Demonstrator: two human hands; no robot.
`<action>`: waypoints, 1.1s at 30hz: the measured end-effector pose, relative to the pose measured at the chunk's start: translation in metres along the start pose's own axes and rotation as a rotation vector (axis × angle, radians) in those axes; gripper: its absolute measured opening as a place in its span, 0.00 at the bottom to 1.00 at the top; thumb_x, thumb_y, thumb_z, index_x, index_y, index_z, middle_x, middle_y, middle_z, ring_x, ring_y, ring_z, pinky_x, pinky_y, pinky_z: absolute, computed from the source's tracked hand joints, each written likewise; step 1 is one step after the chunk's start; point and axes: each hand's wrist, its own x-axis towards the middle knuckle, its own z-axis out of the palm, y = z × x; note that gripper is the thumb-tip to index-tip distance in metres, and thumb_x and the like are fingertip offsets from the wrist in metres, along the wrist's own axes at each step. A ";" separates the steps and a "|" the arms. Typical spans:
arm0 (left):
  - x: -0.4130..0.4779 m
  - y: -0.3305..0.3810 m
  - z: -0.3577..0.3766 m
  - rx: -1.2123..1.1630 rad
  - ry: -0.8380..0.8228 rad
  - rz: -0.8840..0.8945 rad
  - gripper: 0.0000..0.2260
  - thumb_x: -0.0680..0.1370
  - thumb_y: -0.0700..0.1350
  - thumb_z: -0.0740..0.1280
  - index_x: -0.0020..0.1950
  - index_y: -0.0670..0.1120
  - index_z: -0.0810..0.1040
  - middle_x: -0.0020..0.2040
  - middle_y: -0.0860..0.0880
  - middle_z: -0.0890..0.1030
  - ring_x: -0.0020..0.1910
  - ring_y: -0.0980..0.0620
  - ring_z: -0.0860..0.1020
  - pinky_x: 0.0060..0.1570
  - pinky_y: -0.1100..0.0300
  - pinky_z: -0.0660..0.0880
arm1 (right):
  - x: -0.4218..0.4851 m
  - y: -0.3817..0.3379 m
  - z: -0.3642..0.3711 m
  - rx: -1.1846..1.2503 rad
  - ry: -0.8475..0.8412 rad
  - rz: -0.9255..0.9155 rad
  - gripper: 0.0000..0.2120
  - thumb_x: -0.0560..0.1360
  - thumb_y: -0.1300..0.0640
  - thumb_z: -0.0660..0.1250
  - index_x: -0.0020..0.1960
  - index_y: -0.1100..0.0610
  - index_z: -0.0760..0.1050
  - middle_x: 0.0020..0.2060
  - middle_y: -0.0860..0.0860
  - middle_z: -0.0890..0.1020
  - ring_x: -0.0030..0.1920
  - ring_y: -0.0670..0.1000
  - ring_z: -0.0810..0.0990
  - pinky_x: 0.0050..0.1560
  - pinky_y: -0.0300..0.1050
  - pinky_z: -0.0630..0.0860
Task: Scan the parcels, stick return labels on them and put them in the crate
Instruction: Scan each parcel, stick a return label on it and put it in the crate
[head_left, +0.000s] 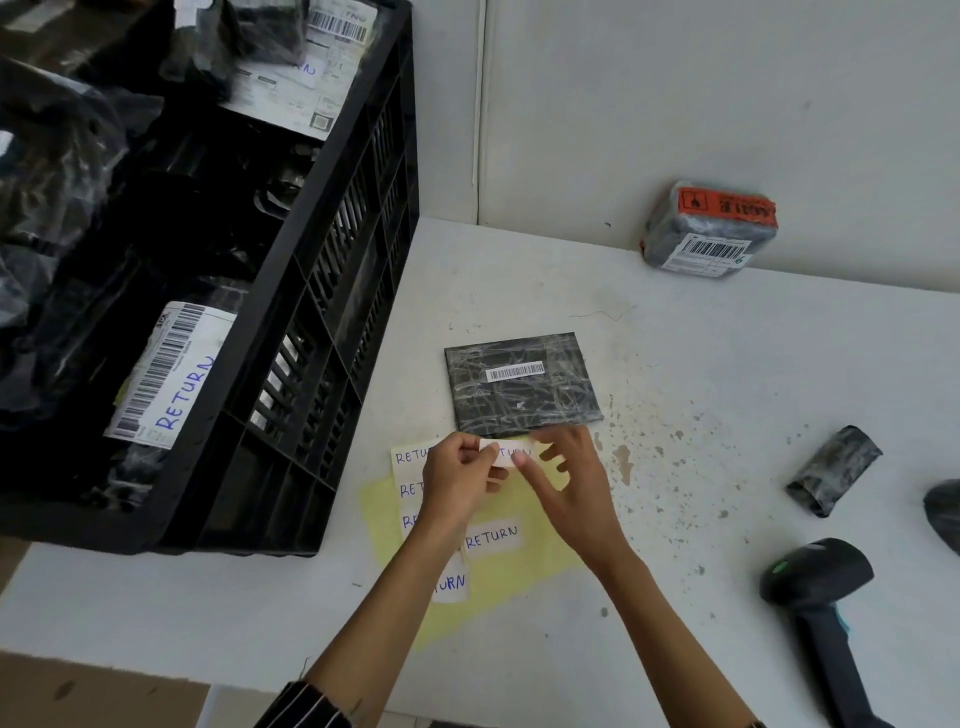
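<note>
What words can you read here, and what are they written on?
"RETURN": sticker on the sheet.
"RETURN": parcel label in the crate.
"TURN", start hidden: label held by left hand and right hand.
Orange tape, barcode numbers: too blurred to read.

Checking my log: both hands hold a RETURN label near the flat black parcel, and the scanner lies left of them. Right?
No: the head view shows the scanner right of them, not left. The left hand and right hand do hold the RETURN label near the flat black parcel.
</note>
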 end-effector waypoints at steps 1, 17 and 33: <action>0.002 0.002 0.001 -0.002 -0.016 0.008 0.06 0.78 0.39 0.65 0.50 0.37 0.75 0.44 0.41 0.82 0.35 0.52 0.81 0.35 0.62 0.78 | 0.005 0.000 -0.001 0.044 0.039 0.074 0.14 0.73 0.47 0.68 0.55 0.52 0.73 0.48 0.45 0.75 0.45 0.43 0.76 0.41 0.29 0.69; 0.058 0.023 0.037 -0.060 0.162 0.052 0.06 0.78 0.42 0.67 0.50 0.39 0.77 0.44 0.42 0.82 0.38 0.48 0.82 0.38 0.57 0.80 | 0.083 0.005 0.010 -0.137 0.096 0.106 0.14 0.73 0.46 0.69 0.41 0.55 0.70 0.38 0.49 0.74 0.37 0.51 0.74 0.44 0.51 0.74; 0.064 -0.003 0.051 0.864 0.511 0.492 0.10 0.71 0.44 0.73 0.47 0.42 0.76 0.47 0.44 0.75 0.42 0.44 0.77 0.35 0.55 0.72 | 0.085 0.032 0.031 -0.350 0.159 -0.094 0.17 0.77 0.48 0.58 0.55 0.61 0.70 0.45 0.54 0.73 0.40 0.51 0.71 0.42 0.41 0.59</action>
